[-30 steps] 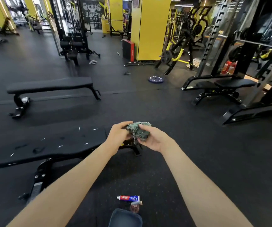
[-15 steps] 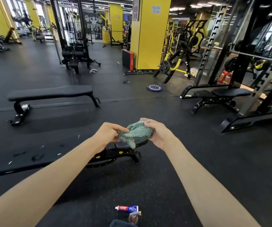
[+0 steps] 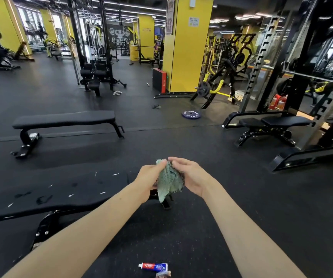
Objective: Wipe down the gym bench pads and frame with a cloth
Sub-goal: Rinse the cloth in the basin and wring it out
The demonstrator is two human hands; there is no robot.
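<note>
Both hands, left [image 3: 148, 177] and right [image 3: 191, 178], are pinching the cloth [image 3: 168, 182]; fingers closed on it; better folding a flat pad before touching the bench [image 3: 61, 194].

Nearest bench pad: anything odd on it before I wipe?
Yes. The nearest bench pad carries dark smudges and small white flecks across its top. A toothpaste tube lies loose on the floor near the person. Both hands hold the cloth.

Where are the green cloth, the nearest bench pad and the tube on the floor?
green cloth [image 3: 168, 180], head view, on the hanging middle of the fabric.
nearest bench pad [image 3: 61, 194], head view, on the bare top surface of the pad.
tube [image 3: 155, 266], head view, on the middle of its printed body.
</note>
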